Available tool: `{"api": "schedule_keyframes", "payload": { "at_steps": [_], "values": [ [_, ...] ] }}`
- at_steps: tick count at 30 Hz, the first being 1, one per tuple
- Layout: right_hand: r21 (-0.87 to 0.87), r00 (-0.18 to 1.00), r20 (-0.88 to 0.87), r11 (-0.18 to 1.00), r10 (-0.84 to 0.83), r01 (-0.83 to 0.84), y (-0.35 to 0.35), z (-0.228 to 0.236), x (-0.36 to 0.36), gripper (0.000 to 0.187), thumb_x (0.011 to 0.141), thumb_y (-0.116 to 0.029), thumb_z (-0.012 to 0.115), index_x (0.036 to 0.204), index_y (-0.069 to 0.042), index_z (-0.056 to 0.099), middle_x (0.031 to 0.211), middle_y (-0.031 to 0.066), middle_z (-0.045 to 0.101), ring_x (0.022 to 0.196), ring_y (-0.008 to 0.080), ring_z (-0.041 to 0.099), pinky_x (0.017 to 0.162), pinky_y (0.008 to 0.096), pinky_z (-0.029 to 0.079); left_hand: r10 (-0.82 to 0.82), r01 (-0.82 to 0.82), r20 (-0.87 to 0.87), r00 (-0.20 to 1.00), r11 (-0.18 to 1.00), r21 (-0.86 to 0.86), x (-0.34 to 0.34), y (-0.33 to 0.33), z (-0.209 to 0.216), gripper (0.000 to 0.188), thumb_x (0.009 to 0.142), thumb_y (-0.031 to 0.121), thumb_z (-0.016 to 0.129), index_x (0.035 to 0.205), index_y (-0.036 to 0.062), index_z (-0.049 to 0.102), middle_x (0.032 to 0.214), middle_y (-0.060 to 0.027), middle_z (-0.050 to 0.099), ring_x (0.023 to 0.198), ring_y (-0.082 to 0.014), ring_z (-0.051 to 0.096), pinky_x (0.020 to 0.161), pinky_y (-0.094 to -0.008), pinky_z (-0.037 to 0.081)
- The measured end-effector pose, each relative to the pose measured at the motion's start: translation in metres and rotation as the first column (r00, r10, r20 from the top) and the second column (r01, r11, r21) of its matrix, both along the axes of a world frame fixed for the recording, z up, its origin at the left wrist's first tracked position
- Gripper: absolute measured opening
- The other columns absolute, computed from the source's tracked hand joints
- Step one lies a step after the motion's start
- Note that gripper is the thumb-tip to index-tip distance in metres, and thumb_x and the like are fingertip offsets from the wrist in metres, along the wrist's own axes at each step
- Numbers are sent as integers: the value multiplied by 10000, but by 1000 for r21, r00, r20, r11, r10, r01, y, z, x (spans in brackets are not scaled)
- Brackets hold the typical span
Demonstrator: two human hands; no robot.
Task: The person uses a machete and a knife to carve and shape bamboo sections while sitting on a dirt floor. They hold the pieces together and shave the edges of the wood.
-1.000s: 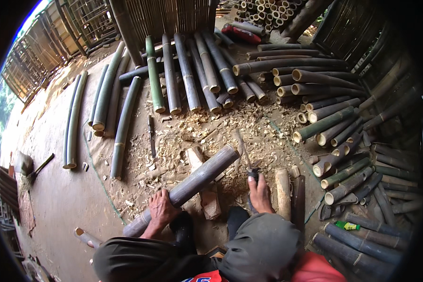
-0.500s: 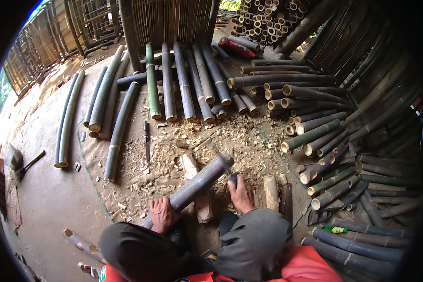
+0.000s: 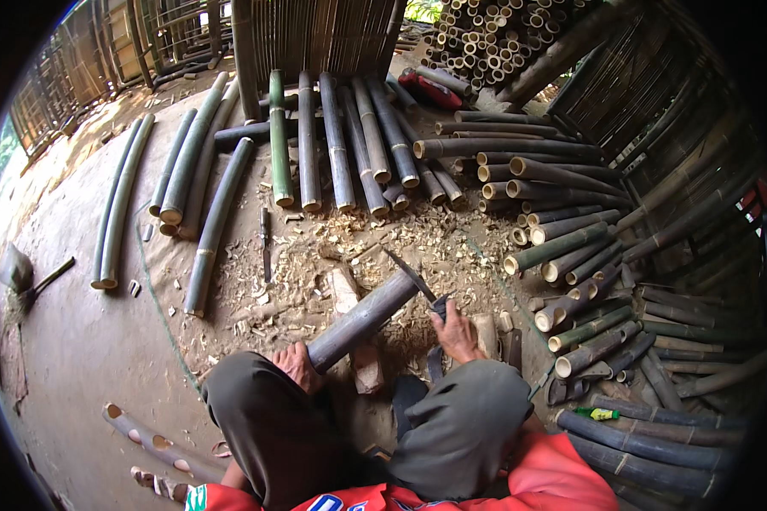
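My left hand (image 3: 296, 366) is wrapped round the near end of a thick dark bamboo section (image 3: 362, 322), partly hidden by my knee. The section slants up and away to the right, resting across a pale chopping log (image 3: 368, 370). In my right hand (image 3: 458, 332) is the dark handle of a machete (image 3: 411, 274), its narrow blade pointing up and left across the section's far end. Whether the blade touches the bamboo I cannot tell. Wood chips (image 3: 315, 255) lie scattered around and beyond the log.
Dark bamboo poles (image 3: 337, 162) lean in a row ahead, with one green pole (image 3: 279, 140) among them. A large bamboo pile (image 3: 562, 230) fills the right side. Another long blade (image 3: 266, 247) lies among chips. A bamboo piece with cut holes (image 3: 158, 443) rests at lower left.
My right hand has moved slightly up and right. The machete blade, blurred before, now shows clearly across the far end of the bamboo section. The whole view has shifted a little.
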State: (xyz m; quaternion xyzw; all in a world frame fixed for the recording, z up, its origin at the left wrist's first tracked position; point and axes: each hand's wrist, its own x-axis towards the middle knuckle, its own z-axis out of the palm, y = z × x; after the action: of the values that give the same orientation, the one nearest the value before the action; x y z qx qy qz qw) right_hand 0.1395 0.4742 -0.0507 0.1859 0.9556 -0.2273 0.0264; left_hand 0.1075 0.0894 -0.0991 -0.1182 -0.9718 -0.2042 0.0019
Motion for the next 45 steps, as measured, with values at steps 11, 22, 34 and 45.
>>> {"api": "schedule_keyframes", "payload": {
  "at_steps": [11,22,34,45],
  "values": [
    [-146,997,64,988,-41,50,-57,22,7,420,1073,-505,515,1231,-118,482,954,255,731,884,501,708,732,607,527,86,-86,-21,996,996,-20,1,-10,-2,568,639,346,881,1028,40,603,989,-177,658,1013,-377,644,946,-500,468],
    [-70,998,33,996,62,-59,-6,19,1,480,1051,-509,554,1222,-67,479,857,261,714,802,498,713,733,604,542,69,-69,-5,998,998,5,9,1,-1,514,633,239,850,1030,57,579,1022,-182,631,1049,-399,617,909,-514,489],
    [153,993,-65,984,101,-90,-13,5,-22,471,1058,-527,522,1218,-85,478,839,231,729,774,495,714,707,594,561,117,-117,-15,993,993,-2,11,-2,11,570,619,234,877,1079,59,588,1039,-195,641,1057,-407,628,914,-521,498],
    [65,999,-27,997,36,-34,-30,6,-10,431,1067,-475,532,1227,-76,512,843,281,712,821,528,688,717,616,515,106,-107,13,994,994,14,12,-2,10,601,612,246,892,1099,55,598,1041,-199,653,1051,-407,640,913,-519,507]
  ]
}}
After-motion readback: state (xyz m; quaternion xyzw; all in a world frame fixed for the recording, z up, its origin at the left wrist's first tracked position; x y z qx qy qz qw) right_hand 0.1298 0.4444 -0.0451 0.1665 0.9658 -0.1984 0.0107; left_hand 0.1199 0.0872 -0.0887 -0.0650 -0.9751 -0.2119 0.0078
